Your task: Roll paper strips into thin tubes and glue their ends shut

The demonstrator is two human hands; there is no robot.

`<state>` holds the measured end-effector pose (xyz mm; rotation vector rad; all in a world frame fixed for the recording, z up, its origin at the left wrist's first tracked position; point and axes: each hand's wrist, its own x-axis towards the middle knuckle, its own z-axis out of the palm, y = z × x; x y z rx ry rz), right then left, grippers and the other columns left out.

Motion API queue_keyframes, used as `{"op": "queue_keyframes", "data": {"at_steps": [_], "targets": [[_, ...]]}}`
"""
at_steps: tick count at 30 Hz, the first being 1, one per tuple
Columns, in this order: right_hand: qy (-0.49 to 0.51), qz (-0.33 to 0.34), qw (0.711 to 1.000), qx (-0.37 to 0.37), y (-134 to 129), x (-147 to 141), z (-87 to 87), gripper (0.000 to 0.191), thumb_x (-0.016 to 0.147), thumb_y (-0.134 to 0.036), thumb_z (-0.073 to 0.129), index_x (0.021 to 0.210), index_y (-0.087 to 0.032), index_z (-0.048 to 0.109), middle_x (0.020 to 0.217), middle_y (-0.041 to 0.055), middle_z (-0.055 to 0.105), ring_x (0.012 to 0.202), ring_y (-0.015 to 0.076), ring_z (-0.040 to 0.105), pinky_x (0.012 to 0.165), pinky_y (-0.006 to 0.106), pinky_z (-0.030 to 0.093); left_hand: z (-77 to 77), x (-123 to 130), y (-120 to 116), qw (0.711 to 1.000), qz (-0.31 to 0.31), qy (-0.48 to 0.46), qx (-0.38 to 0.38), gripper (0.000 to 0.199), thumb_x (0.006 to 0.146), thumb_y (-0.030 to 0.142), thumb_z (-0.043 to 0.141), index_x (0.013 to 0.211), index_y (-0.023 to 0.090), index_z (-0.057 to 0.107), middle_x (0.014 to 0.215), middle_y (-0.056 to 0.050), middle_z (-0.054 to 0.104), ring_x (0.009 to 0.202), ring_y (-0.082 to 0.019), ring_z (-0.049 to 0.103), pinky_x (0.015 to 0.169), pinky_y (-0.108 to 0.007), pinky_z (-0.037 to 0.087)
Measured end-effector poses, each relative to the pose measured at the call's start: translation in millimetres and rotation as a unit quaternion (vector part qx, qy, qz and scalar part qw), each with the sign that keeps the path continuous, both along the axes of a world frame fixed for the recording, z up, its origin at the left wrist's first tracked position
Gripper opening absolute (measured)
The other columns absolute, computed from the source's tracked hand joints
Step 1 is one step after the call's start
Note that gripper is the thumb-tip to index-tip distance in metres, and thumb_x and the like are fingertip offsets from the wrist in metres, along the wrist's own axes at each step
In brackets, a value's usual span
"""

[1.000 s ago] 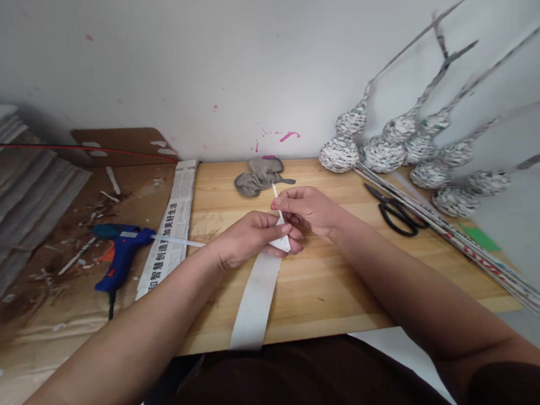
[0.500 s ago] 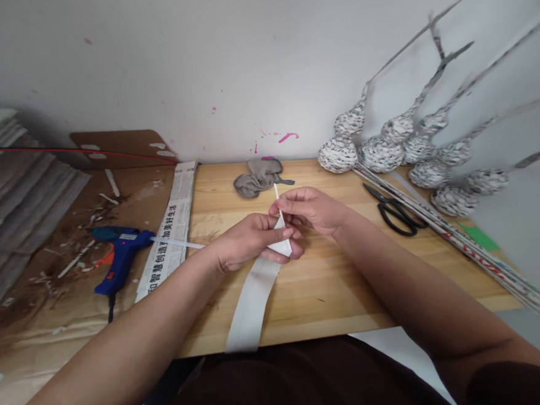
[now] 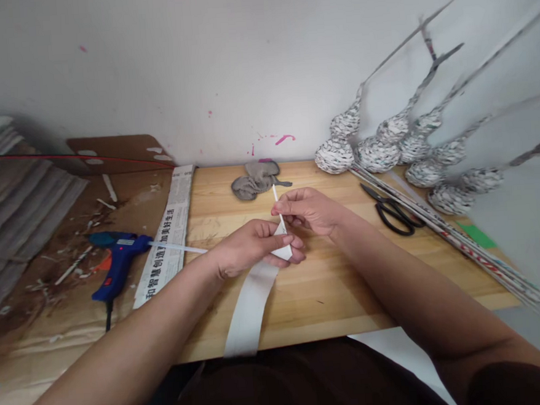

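Paper strip (image 3: 250, 305) bows more over tabletop (image 3: 331, 291) by wall (image 3: 185, 54); left fingers (image 3: 275, 244) pinch it, right fingers (image 3: 294, 206) a stick (image 3: 275, 193).

Paper strip (image 3: 250, 309), straighter before, now in a slight curve

A long, flat, white paper strip (image 3: 245, 315) matches a thin, white paper stick (image 3: 275, 194) in colour. The pistol-shaped blue plastic glue gun (image 3: 119, 263) has a teal front. Round, woven, white paper gourds (image 3: 334, 156) are flecked with black. The flat, honey-yellow wooden tabletop (image 3: 332, 303) shows streaked grain; pink splashes spot the flat, pale-grey wall (image 3: 172, 67).
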<state>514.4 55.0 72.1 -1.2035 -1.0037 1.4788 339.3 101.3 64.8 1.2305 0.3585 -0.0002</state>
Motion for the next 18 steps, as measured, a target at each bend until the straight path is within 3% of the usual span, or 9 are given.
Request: {"op": "queue_keyframes", "data": {"at_steps": [3,9,15,18], "targets": [[0.001,-0.01,1.0,0.003,-1.0,0.3,0.9,0.027,0.068,-0.037,0.077,0.071,-0.013,0.066,0.047,-0.0072,0.043,0.043,0.0038,0.034,0.04,0.018,0.023,-2.1,-0.2,0.4,1.0,-0.002,-0.001,-0.004,0.029,0.084,0.037,0.064,0.096,0.012,0.071,0.092,-0.012,0.071,0.091,-0.021,0.066,0.085,-0.039,0.051],[-0.019,0.063,0.998,0.014,-2.7,1.4,0.8,0.03,0.076,-0.038,0.071,0.087,-0.011,0.071,0.057,-0.0009,0.057,0.048,0.0055,0.044,0.042,0.019,0.029,-3.9,-0.4,4.0,1.0,0.007,0.01,0.002,0.031,0.084,0.04,0.063,0.098,0.013,0.069,0.091,-0.012,0.071,0.088,-0.02,0.066,0.083,-0.039,0.051],[-0.008,-0.016,1.0,-0.005,-1.9,-4.7,2.3,0.027,0.065,-0.032,0.08,0.061,-0.012,0.061,0.046,-0.0068,0.046,0.04,0.0024,0.033,0.038,0.018,0.02,0.0,0.2,2.3,1.0,0.01,0.022,0.011,0.031,0.084,0.04,0.062,0.098,0.013,0.07,0.096,-0.012,0.07,0.095,-0.021,0.065,0.088,-0.041,0.05],[-0.011,-0.004,1.0,-0.002,-3.1,-4.6,3.9,0.026,0.068,-0.035,0.077,0.07,-0.012,0.065,0.048,-0.0058,0.049,0.041,0.003,0.036,0.039,0.018,0.022,-0.8,0.0,2.5,1.0,0.013,0.019,0.005,0.031,0.084,0.04,0.063,0.098,0.013,0.07,0.096,-0.012,0.07,0.095,-0.022,0.065,0.087,-0.041,0.051]]}}
